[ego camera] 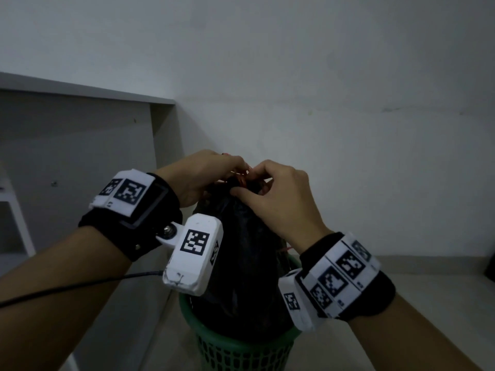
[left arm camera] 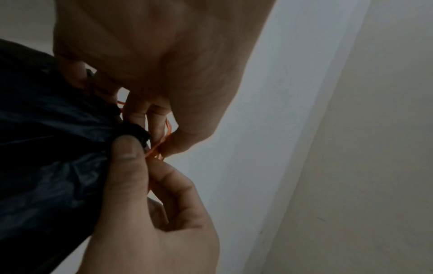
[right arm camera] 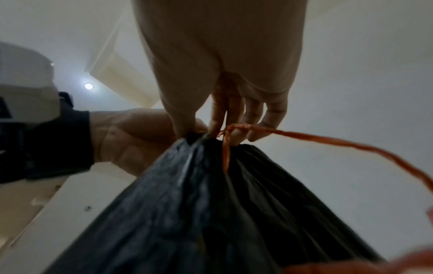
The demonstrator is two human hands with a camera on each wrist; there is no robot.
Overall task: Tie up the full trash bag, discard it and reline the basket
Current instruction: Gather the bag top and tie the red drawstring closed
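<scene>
A full black trash bag (ego camera: 241, 263) stands in a green mesh basket (ego camera: 241, 352). Its top is gathered into a neck. Both hands meet at that neck, where an orange drawstring (ego camera: 242, 180) comes out. My left hand (left arm camera: 145, 155) pinches the drawstring (left arm camera: 154, 150) between thumb and forefinger, the thumb lying against the bag (left arm camera: 46, 148). My right hand (right arm camera: 211, 129) pinches the bag's (right arm camera: 211, 204) gathered neck with thumb and forefinger. The drawstring (right arm camera: 328, 139) crosses its other fingers and trails off to the right. The knot area itself is mostly hidden by fingers.
A white shelf unit (ego camera: 80, 156) stands close on the left of the basket. A plain wall (ego camera: 348, 103) rises right behind it. Pale floor (ego camera: 428, 277) stretches to the right, with a dark object (ego camera: 490, 266) at the far right edge. A black cable (ego camera: 80, 286) hangs from my left wrist.
</scene>
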